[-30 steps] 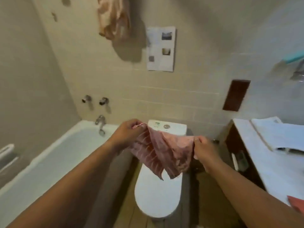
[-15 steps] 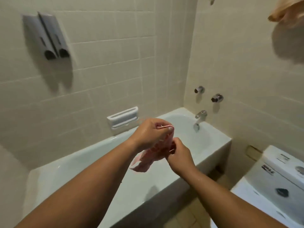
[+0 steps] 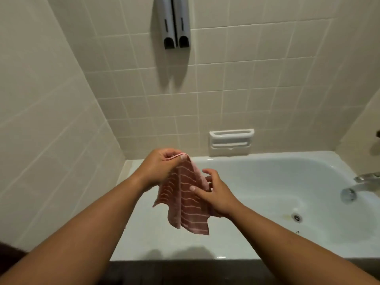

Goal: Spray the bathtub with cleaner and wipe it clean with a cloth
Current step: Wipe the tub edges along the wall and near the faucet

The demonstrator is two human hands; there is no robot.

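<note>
I've got one left hand [image 3: 162,167] over the bathtub [image 3: 267,202], pinching the top edge of one striped cloth [image 3: 185,204] hanging above it. One right hand [image 3: 218,194] is spread, thumb touching the cloth. One drain [image 3: 296,217] and one spout [image 3: 362,182] at the bathtub's right end.

Dim warm light, soft shadows under dispensers [image 3: 173,23] — edges bowed, slightly soft
</note>
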